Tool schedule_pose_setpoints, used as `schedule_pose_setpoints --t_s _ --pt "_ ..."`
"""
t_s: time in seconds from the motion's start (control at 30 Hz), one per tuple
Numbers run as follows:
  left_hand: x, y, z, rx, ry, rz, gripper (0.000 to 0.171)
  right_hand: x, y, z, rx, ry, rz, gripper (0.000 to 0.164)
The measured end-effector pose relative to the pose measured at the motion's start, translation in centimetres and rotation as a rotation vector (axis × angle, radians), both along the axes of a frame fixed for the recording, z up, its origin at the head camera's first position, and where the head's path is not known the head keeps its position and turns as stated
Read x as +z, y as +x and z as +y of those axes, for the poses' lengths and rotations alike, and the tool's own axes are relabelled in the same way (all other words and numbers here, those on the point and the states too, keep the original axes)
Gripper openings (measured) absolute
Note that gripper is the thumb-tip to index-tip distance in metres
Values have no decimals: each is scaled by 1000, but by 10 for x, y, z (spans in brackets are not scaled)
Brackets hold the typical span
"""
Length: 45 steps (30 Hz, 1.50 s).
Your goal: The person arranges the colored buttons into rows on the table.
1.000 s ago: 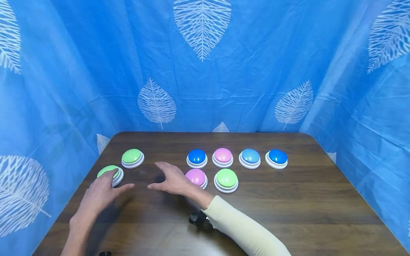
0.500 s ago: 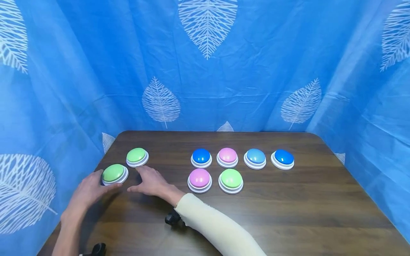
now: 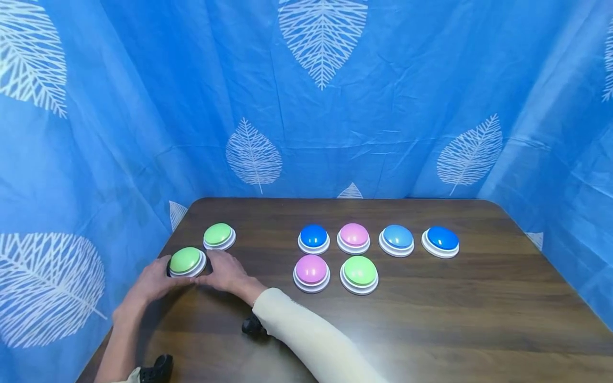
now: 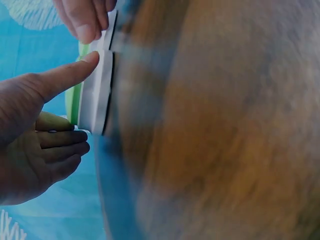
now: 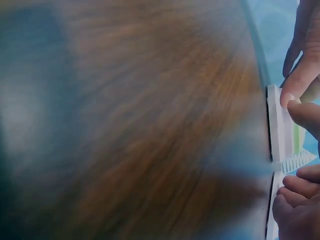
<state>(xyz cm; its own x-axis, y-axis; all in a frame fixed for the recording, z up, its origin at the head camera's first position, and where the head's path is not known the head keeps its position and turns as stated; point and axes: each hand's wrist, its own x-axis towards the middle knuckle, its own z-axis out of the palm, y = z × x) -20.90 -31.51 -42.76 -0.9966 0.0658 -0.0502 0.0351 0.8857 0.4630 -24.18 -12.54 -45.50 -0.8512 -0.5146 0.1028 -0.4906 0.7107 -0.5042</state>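
Note:
Near the table's left edge sits a green buzzer button (image 3: 185,260) with a white base. My left hand (image 3: 152,282) holds it, with the thumb on the near side of the base and the fingers round its left side. In the left wrist view the left thumb (image 4: 70,77) lies against the white base. On the button's right side is my right hand (image 3: 227,274), its thumb tip near the left thumb. The right fingers (image 5: 295,197) look loosely bent, with a gap to the button. A second green buzzer button (image 3: 217,235) stands just behind.
Farther right on the brown table (image 3: 431,319) are two dark blue buttons (image 3: 313,236) (image 3: 441,238), a light blue button (image 3: 397,238), two pink buttons (image 3: 354,235) (image 3: 311,270) and another green button (image 3: 360,271). A blue curtain (image 3: 297,106) surrounds the table.
My right hand has moved left, from beside the pink button to the green one. The left hand has come off the green button's top and round its side. The view has shifted left.

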Motion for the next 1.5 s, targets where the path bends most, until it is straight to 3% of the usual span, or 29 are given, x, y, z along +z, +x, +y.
schedule_pose_setpoints --t_s 0.3,0.8,1.03,1.5 --pt "-10 -1 -8 22 31 -13 80 -1 -4 -17 16 -21 8 64" --pt "-14 0 -8 28 10 20 73 -12 -7 -22 12 -70 26 64" --pt "-13 -2 -10 72 15 -6 74 -14 -5 -27 -19 -95 18 68" --pt "-12 5 -11 27 46 59 70 -13 -5 -27 -34 -61 43 63"
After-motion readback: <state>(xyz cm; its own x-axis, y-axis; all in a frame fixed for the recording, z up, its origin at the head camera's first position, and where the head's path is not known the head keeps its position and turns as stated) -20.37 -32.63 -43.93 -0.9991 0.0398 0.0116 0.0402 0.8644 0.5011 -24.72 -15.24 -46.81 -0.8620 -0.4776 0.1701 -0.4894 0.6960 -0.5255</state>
